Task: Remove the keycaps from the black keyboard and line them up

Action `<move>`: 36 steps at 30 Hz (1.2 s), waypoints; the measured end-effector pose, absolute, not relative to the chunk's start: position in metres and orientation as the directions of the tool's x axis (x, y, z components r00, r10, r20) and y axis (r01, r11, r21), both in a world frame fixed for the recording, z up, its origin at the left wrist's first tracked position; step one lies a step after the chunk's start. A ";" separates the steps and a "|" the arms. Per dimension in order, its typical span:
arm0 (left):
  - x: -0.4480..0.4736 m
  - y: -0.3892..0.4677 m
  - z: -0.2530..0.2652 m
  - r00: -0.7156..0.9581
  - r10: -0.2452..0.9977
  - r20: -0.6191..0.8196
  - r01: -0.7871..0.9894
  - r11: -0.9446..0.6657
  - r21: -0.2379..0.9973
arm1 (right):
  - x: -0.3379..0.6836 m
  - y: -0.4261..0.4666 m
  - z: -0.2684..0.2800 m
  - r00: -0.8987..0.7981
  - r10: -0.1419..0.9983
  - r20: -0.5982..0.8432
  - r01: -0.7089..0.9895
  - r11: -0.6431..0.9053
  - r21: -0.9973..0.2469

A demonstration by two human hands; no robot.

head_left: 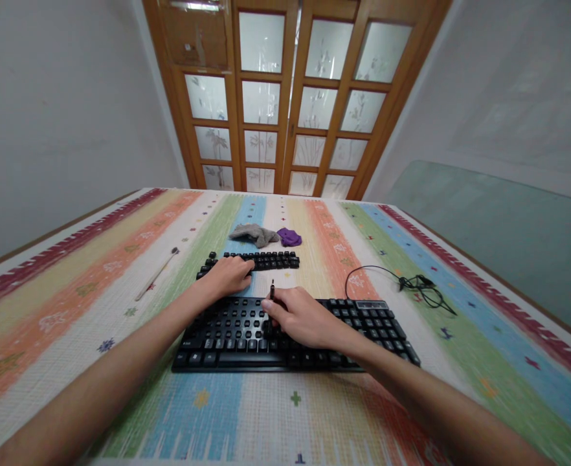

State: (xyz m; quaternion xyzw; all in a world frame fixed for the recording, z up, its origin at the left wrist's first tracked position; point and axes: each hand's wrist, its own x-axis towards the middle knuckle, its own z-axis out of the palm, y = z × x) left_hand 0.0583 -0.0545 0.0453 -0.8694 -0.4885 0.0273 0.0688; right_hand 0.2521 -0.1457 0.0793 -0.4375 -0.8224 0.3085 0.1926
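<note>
A black keyboard lies across the table in front of me, many of its left and middle keys without caps. Behind it, loose black keycaps stand in rows. My left hand rests on these keycaps with bent fingers; whatever its fingertips pinch is hidden. Over the middle of the keyboard, my right hand is closed around a small, slim black tool whose end points up between thumb and fingers. The tool's lower part is covered by the hand, so its kind does not show.
A long-handled brush lies to the left. Grey cloth and purple cloth sit behind the keycaps. The keyboard's bundled cable lies right. A striped tablecloth covers the table; paned wooden doors stand beyond.
</note>
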 end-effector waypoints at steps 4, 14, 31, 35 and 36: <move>0.058 -0.055 0.045 0.518 0.855 0.028 0.850 -0.510 -0.131 | 0.253 -0.144 0.074 -0.515 0.856 0.041 0.598 0.393 -0.698; 0.037 -0.072 0.050 0.428 0.903 0.044 0.899 -0.420 -0.121 | 0.260 -0.136 0.063 -0.451 0.892 0.021 0.511 0.277 -0.814; -0.033 -0.091 0.022 0.082 0.978 0.191 0.959 -0.130 0.251 | 0.248 -0.126 0.072 -0.471 0.854 0.221 0.471 0.455 -0.755; -0.031 -0.090 0.024 0.072 0.981 0.180 0.958 -0.119 0.261 | 0.248 -0.129 0.074 -0.472 0.854 0.219 0.479 0.457 -0.749; -0.031 -0.090 0.024 0.077 0.981 0.180 0.956 -0.123 0.265 | 0.248 -0.130 0.074 -0.474 0.853 0.219 0.475 0.458 -0.751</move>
